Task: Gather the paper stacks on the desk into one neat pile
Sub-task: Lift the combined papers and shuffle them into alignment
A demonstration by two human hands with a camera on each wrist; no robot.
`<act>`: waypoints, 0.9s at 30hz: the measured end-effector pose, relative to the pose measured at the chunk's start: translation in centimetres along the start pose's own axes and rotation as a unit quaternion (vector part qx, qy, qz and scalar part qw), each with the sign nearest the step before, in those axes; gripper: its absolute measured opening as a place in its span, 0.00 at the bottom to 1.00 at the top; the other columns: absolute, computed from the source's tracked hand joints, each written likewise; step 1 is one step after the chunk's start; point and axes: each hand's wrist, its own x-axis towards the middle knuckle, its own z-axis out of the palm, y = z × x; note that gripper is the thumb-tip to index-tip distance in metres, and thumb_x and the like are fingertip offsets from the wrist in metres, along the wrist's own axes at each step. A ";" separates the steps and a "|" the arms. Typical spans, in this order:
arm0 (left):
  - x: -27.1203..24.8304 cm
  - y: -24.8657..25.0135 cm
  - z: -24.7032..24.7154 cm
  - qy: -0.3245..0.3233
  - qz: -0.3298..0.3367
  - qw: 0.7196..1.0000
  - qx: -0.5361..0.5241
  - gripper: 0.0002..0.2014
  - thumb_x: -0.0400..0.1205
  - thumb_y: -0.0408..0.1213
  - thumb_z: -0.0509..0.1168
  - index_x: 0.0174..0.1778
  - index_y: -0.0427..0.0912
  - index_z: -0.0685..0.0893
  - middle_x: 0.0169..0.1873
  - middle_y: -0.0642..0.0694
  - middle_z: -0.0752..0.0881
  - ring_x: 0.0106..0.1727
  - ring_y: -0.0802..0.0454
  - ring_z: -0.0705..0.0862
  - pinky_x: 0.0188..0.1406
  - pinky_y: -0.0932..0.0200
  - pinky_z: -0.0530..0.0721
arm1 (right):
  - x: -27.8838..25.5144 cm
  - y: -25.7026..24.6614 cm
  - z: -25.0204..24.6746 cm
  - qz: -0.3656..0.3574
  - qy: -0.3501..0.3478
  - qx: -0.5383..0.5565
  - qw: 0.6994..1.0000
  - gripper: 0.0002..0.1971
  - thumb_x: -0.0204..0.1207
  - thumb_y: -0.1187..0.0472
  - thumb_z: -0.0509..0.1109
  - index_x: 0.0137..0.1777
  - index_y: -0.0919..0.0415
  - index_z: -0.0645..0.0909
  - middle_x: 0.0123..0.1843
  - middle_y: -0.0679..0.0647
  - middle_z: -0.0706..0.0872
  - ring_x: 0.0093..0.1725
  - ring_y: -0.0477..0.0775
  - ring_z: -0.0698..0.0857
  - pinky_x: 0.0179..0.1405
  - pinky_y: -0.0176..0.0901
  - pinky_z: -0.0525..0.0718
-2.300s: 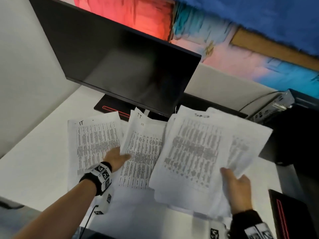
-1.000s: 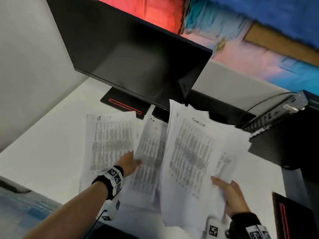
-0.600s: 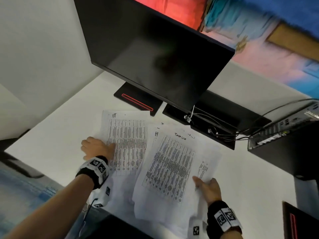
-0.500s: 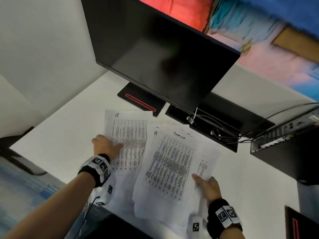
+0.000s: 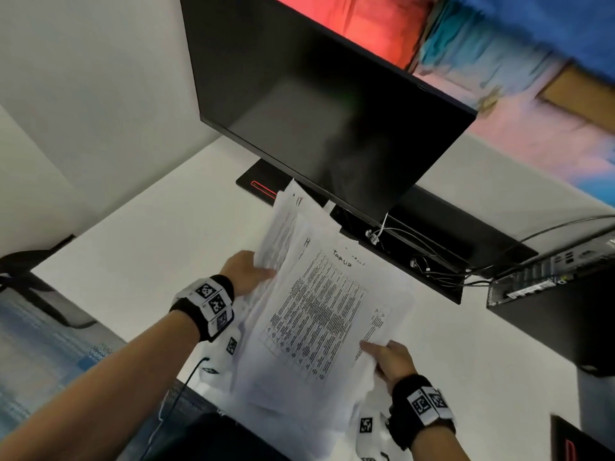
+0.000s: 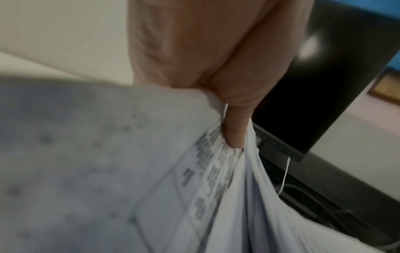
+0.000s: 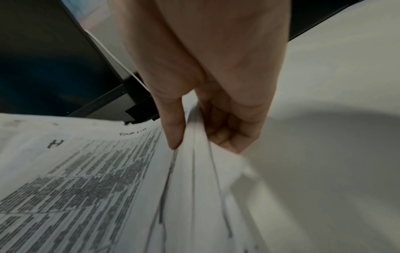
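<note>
Printed paper sheets are gathered over the white desk (image 5: 149, 244). My left hand (image 5: 259, 272) grips the left paper stack (image 5: 283, 227), which stands tilted up on its long edge and leans onto the larger stack (image 5: 319, 311), topped by a sheet with a handwritten heading. My right hand (image 5: 372, 351) holds the larger stack at its right edge. In the left wrist view the left hand (image 6: 231, 137) pinches the sheets (image 6: 173, 188) with its thumb on top. In the right wrist view the right hand (image 7: 194, 142) has its thumb above the stack (image 7: 86, 179) and curled fingers (image 7: 225, 135) below.
A black monitor (image 5: 316, 111) hangs over the papers' far end, its base (image 5: 256, 186) and loose cables (image 5: 416, 247) behind them. A black computer box (image 5: 549, 294) stands at the right. The desk's front edge runs just below my wrists.
My left hand has picked the left stack up off the desk and swung it right, tilted against the larger stack. My right hand keeps its hold at that stack's right edge.
</note>
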 end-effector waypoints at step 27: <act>-0.5 3.0 2.3 0.038 0.032 0.992 0.119 0.29 0.71 0.48 0.77 0.68 0.44 0.80 0.62 0.41 0.85 0.63 0.39 0.82 0.62 0.45 0.82 | -3.2 -0.9 0.2 -0.058 -0.002 0.106 0.993 0.14 0.76 0.46 0.76 0.48 0.57 0.85 0.41 0.53 0.93 0.61 0.74 0.86 0.49 0.48 0.90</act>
